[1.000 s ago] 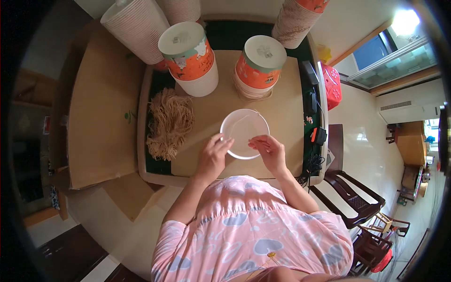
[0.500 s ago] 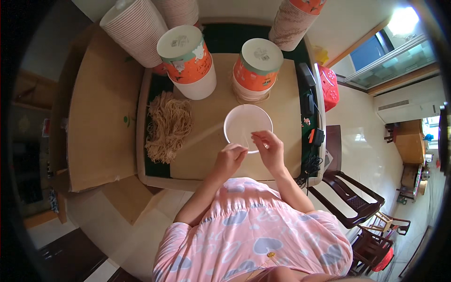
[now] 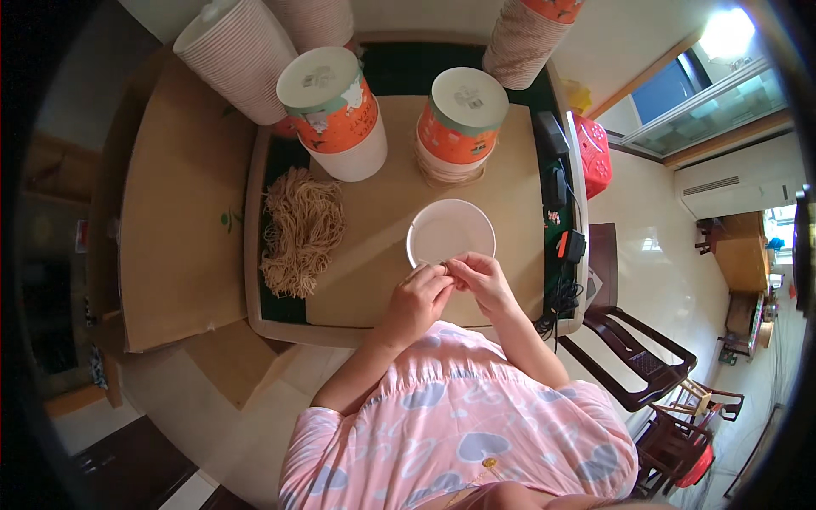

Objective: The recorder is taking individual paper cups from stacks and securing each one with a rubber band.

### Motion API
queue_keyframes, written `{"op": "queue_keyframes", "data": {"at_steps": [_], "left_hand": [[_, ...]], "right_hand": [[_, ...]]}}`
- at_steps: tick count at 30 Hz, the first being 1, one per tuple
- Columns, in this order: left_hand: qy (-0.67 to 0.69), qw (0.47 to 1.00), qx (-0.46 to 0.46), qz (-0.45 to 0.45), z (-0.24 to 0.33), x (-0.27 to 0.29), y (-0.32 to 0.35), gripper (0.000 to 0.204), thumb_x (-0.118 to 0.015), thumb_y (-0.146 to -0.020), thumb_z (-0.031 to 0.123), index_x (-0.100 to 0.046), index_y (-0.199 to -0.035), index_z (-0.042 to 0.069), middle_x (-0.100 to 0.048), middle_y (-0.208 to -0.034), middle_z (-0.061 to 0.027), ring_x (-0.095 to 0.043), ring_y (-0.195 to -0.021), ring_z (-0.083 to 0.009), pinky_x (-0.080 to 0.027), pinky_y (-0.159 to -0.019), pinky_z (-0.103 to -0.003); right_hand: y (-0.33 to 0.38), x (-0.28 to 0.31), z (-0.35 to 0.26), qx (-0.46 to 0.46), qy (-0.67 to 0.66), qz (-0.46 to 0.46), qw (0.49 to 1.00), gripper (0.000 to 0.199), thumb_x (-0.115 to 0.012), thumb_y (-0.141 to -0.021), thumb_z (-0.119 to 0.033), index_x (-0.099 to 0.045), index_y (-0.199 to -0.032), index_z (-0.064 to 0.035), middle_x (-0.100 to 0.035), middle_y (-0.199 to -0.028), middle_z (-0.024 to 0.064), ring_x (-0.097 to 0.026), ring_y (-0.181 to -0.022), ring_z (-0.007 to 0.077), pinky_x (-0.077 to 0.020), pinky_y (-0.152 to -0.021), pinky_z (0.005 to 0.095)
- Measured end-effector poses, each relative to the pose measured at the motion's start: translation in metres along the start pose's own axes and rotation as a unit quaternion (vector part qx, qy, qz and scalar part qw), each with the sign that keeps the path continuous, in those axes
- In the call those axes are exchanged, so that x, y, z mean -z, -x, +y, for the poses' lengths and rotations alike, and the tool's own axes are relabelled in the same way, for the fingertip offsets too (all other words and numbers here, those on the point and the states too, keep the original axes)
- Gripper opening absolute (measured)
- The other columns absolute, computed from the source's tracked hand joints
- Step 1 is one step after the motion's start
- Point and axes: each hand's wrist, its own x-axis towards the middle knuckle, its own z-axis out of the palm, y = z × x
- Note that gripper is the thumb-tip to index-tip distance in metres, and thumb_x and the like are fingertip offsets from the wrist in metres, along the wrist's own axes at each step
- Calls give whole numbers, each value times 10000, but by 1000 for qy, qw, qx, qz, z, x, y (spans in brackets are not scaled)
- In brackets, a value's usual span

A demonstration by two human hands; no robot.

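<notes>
My left hand and my right hand meet at the near rim of a white paper bucket, which stands mouth up on cardboard. Both are closed, thumbs and fingertips pinched together on a thin beige string, mostly hidden by the fingers. Beyond it, an upside-down orange and green paper bucket has loops of beige string lying around its lower part. A similar upside-down bucket stands to its left. At the table's left side lies a loose bundle of beige string.
Tall stacks of nested paper buckets lean at the back left; another stack is at the back right. A big cardboard box borders the table's left edge. Black adapters and cables line the right edge, with a dark chair beyond.
My hands have come together at the bucket's near rim; they were slightly apart with the string between them. The bucket appears a little lower in view.
</notes>
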Motion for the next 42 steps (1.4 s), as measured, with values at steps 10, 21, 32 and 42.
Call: {"op": "queue_keyframes", "data": {"at_steps": [10, 21, 32, 42], "left_hand": [[-110, 994, -11, -19, -2, -17, 12, 31, -664, -754, 50, -645, -773, 35, -561, -1061, -76, -572, -955, -251, -470, -834, -383], [-46, 998, -26, -28, 0, -41, 7, 99, -673, -746, 85, -581, -778, 71, -559, -772, -64, -563, -770, -250, -442, -716, -386], [-100, 989, -48, -98, -19, -41, 24, 70, -652, -713, 81, -586, -695, 62, -549, -754, -77, -556, -775, -251, -441, -767, -387], [-96, 975, -95, -177, -28, -63, 32, 82, -623, -740, 105, -587, -682, 59, -568, -747, -92, -574, -819, -271, -431, -862, -406]], "right_hand": [[14, 31, -14, -22, -339, 4, 940, 179, -456, -955, -169, -560, -937, -24, -632, -913, 121, -602, -827, 211, -483, -782, 346], [33, 44, 17, -53, 102, 12, 993, 352, -495, -955, -317, -646, -888, -6, -569, -702, -2, -519, -630, 73, -436, -602, 211], [17, 50, 7, -9, -280, 56, 958, 193, -441, -972, -170, -562, -1008, -24, -603, -845, 57, -597, -744, 137, -495, -705, 293], [9, 98, 28, 65, -225, 149, 961, 182, -491, -958, -195, -590, -947, -43, -548, -708, 1, -499, -592, 81, -439, -568, 238]]}}
